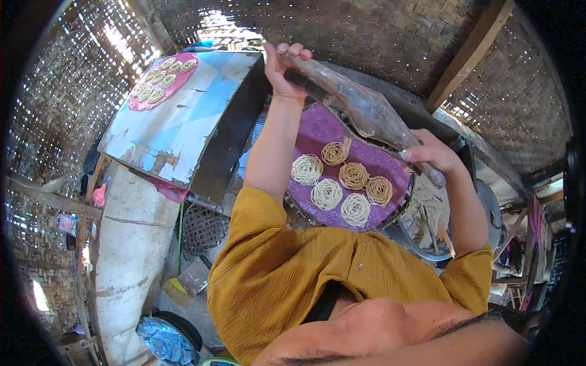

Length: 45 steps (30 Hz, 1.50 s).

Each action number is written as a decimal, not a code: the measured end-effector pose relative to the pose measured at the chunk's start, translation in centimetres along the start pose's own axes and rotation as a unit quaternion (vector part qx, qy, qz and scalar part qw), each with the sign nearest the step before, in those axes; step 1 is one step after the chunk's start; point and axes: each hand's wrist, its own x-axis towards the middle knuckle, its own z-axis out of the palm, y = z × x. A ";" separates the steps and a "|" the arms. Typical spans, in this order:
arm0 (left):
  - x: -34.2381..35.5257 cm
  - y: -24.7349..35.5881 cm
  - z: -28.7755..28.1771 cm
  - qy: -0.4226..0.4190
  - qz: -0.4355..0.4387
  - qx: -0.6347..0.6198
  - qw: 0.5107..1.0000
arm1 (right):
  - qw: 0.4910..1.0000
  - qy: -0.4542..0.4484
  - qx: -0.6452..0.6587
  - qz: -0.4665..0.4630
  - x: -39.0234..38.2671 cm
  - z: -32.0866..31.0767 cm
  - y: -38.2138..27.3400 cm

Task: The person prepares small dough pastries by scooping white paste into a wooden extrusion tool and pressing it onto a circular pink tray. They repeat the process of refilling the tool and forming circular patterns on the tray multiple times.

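— What sort of place is shown?

— A rustic food-making hut is shown. Woven bamboo walls (378, 36) are seen across the top of the frame, braced by a wooden beam (470, 52) at upper right, with daylight let through the weave.

— What marks it as a place where food is made?

— Coils of noodles (339, 177) are laid out on a round purple tray (323, 131) at centre. A second tray (162, 82) of coils is set on a worn blue-and-white slab (177, 128) at upper left.
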 end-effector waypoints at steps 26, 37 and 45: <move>-6.8 -7.7 -3.8 -0.064 -0.494 0.475 0.725 | 0.994 0.029 0.096 -0.049 -1.4 1.2 6.1; -9.2 -7.6 -5.2 -0.038 -0.509 0.521 0.684 | 0.994 0.063 0.087 -0.007 -1.3 1.2 6.6; -10.6 -5.0 -4.2 -0.261 -0.211 0.893 0.300 | 0.983 0.104 0.148 -0.035 -2.4 0.9 7.2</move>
